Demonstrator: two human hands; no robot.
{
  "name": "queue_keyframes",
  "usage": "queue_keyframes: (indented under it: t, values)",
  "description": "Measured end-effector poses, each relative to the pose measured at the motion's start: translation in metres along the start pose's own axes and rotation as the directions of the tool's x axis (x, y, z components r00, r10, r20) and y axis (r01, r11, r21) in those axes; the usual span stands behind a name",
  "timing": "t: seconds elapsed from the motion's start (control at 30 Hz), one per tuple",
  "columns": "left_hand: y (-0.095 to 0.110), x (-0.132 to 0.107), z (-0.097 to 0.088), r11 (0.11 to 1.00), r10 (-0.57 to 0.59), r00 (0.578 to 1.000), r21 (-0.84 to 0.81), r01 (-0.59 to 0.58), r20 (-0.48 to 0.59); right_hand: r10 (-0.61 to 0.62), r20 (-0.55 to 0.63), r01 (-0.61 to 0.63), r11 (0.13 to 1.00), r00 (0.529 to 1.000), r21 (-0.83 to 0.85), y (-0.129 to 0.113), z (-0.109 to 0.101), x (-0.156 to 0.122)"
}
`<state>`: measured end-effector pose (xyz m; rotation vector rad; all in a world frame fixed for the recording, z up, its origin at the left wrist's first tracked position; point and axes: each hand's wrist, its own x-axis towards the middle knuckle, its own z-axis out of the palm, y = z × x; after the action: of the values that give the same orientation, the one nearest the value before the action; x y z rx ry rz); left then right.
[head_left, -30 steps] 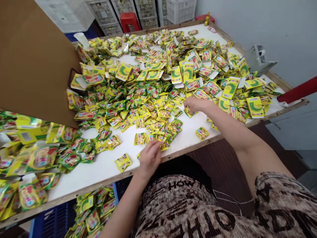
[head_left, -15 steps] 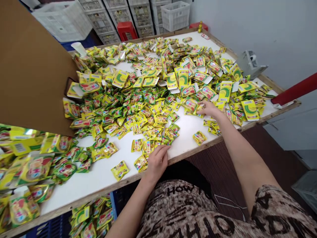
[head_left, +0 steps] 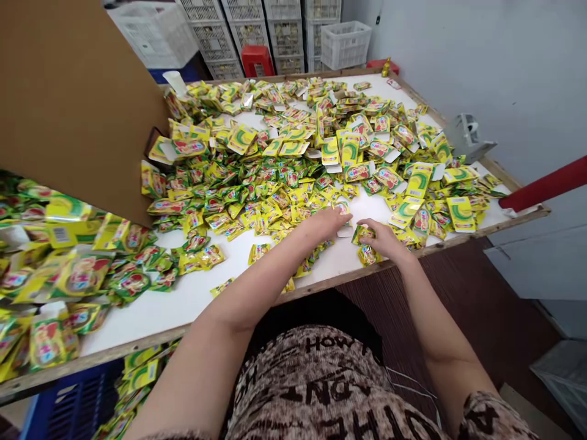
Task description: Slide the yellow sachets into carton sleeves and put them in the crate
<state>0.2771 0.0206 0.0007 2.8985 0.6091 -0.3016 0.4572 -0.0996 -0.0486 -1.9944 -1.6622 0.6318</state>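
A white table [head_left: 174,302] is heaped with several small yellow-green sachets [head_left: 257,201] and larger yellow cards [head_left: 460,212]. My left hand [head_left: 326,222] reaches across to the middle of the front edge, its fingers curled on a sachet lying on a white card [head_left: 345,231]. Just to its right, my right hand [head_left: 384,239] is closed on small yellow sachets [head_left: 364,234], with another sachet [head_left: 367,256] under the palm. The two hands are a few centimetres apart.
A large brown cardboard sheet [head_left: 68,98] leans over the table's left side. White crates [head_left: 345,43] and a red stool [head_left: 257,59] stand behind. A red bar [head_left: 545,182] and a grey device [head_left: 468,137] are at the right. A blue crate [head_left: 68,406] sits under the table.
My left hand has moved from the front edge up and right to the card. My right hand has drawn back from the pile toward the front edge, bringing sachets.
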Motion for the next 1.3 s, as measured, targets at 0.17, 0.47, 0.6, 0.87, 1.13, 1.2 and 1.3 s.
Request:
queue_keyframes:
  t: [0.17, 0.47, 0.6, 0.87, 1.13, 1.2, 1.3]
  values:
    - [-0.001, 0.028, 0.008, 0.992, 0.077, 0.989, 0.106, -0.064, -0.124, -0.002, -0.034, -0.001, 0.997, 0.999, -0.082, 0.003, 0.007, -0.009]
    - [-0.017, 0.005, -0.002, 0.993, -0.110, 0.926, -0.068, 0.092, -0.361, 0.136, -0.426, -0.052, 0.978, 0.895, 0.202, -0.010, -0.008, -0.017]
    - [0.010, -0.037, 0.006, 0.904, -0.360, 0.893, -0.339, 0.262, -0.271, 0.229, -0.619, 0.115, 0.878, 0.751, 0.465, -0.054, -0.001, -0.014]
    - [0.057, -0.076, 0.057, 0.695, -0.668, 0.701, -0.546, 0.468, -0.250, -0.154, -0.303, 0.215, 0.960, 0.941, 0.180, -0.094, 0.027, -0.019]
    - [0.068, -0.089, 0.079, 0.538, -0.681, 0.707, -0.786, 0.304, -0.192, -0.361, 0.235, 0.359, 0.932, 0.902, 0.054, -0.096, 0.002, -0.018]
    - [0.059, -0.096, 0.079, 0.438, -0.647, 0.744, -0.880, 0.183, -0.167, -0.418, 0.261, 0.424, 0.905, 0.870, 0.035, -0.100, 0.001, -0.019]
    - [0.046, -0.111, 0.082, 0.165, -0.583, 0.798, -0.984, -0.068, -0.153, -0.421, 0.170, 0.407, 0.907, 0.891, 0.110, -0.113, 0.004, -0.021]
